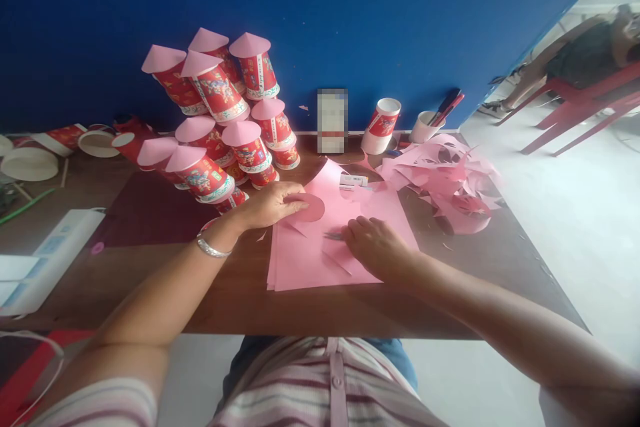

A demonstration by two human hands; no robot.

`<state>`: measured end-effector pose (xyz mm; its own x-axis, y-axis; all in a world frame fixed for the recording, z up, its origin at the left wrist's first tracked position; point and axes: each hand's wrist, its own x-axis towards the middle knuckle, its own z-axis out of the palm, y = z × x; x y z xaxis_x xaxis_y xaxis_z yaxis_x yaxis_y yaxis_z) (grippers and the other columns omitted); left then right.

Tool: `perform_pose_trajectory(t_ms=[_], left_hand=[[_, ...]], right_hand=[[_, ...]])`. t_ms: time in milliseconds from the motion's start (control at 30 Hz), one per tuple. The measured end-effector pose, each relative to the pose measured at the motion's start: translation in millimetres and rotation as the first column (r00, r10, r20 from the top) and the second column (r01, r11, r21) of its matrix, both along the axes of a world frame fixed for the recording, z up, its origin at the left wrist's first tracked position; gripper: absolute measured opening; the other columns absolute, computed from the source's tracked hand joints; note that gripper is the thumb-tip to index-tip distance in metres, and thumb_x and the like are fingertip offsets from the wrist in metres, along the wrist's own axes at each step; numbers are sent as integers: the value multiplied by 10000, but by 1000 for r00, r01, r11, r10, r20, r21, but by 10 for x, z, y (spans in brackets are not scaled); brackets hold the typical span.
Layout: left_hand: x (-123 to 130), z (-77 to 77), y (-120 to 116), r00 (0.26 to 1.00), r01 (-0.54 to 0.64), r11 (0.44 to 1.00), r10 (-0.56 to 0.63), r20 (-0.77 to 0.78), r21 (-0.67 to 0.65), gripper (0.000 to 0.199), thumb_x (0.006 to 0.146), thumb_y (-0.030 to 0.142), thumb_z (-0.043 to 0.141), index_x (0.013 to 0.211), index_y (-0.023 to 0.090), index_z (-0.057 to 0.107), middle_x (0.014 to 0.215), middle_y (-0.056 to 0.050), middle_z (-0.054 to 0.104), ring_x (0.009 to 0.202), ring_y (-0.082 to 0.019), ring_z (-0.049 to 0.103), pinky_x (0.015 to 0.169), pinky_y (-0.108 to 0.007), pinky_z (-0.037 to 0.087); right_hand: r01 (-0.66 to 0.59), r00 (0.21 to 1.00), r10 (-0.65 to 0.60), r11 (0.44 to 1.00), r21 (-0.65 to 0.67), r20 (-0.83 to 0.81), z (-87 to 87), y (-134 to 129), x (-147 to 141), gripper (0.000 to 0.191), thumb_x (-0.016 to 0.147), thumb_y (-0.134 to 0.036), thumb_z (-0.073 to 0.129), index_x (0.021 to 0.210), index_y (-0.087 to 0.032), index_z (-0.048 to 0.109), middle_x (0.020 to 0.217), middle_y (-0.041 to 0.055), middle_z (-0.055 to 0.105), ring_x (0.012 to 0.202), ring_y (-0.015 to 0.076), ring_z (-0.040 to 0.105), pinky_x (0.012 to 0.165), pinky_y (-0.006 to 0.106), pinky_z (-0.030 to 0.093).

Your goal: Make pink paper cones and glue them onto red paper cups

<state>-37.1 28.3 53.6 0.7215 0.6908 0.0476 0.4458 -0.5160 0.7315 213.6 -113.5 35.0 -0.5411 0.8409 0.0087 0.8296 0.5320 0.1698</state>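
Between the thumb and fingers of my left hand (270, 203) is a round piece of pink paper (313, 209), held above a stack of pink paper sheets (300, 263). My right hand (377, 247) is closed around scissors (333, 236); their blades point left, just below the paper circle, and the handles are hidden in my fingers. Thin cut slivers of pink paper lie on the stack near both hands. A white glue stick (353, 180) rests at the stack's far edge.
Red paper cups with pink cone tops (245, 143) are piled at the back left. A phone (333, 120) leans on the blue wall. Right of it stand a red-and-white cup (383, 123), a pen cup (425, 127) and pink scraps (450, 180). A person sits on a red chair (575, 103).
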Motion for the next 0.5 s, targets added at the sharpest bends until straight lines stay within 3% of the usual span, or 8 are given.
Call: perform_pose_trajectory(t_ms=[167, 233, 300, 367, 433, 467, 500], left_hand=[[35, 124, -21, 994, -92, 994, 89, 59, 54, 307, 918, 471, 641, 921, 168, 689, 898, -40, 717, 837, -187, 652, 789, -301, 535], [55, 221, -23, 988, -122, 991, 116, 105, 54, 331, 912, 492, 652, 964, 169, 698, 945, -51, 725, 876, -198, 656, 825, -313, 545], [96, 352, -36, 982, -128, 992, 128, 138, -4, 364, 905, 525, 673, 983, 171, 704, 952, -54, 722, 878, -198, 659, 814, -308, 546], [180, 516, -75, 976, -79, 995, 90, 199, -63, 384, 889, 564, 695, 884, 180, 695, 841, -34, 685, 782, -179, 632, 738, -300, 532], [312, 710, -147, 963, 39, 993, -8, 268, -111, 389, 873, 577, 717, 808, 194, 694, 802, -32, 680, 761, -185, 636, 739, -316, 538], [391, 813, -191, 962, 119, 982, -78, 262, -147, 387, 857, 585, 734, 805, 202, 715, 813, -40, 699, 779, -202, 656, 760, -334, 551], [469, 914, -238, 961, 198, 960, -150, 232, -200, 369, 850, 581, 741, 819, 213, 742, 854, -55, 728, 830, -228, 680, 791, -353, 563]], right_hand=[[-54, 995, 53, 998, -12, -83, 185, 8, 56, 320, 922, 6, 491, 895, -201, 734, 878, 108, 704, 754, 233, 596, 645, 387, 452], [-64, 982, 71, 997, 44, -176, 364, -64, 149, 328, 950, -36, 466, 854, -208, 728, 876, 97, 703, 682, 197, 576, 554, 352, 406], [30, 953, 30, 981, 194, -302, 589, -164, 298, 353, 970, -76, 417, 973, -195, 748, 945, 100, 719, 606, 164, 553, 451, 317, 335], [160, 912, 6, 915, 370, -410, 837, -251, 471, 368, 978, -121, 429, 1153, -217, 737, 1030, 117, 736, 756, 214, 659, 507, 319, 424], [299, 849, 23, 802, 516, -528, 1082, -276, 613, 325, 988, -173, 480, 1174, -224, 741, 1084, 150, 744, 932, 286, 701, 650, 396, 527], [386, 801, 35, 733, 559, -598, 1191, -256, 655, 309, 1009, -214, 482, 1142, -257, 757, 1080, 137, 754, 915, 276, 702, 666, 406, 535], [444, 742, 35, 723, 530, -669, 1284, -213, 676, 290, 1029, -268, 492, 1123, -278, 766, 1088, 116, 767, 866, 250, 705, 667, 401, 539]])
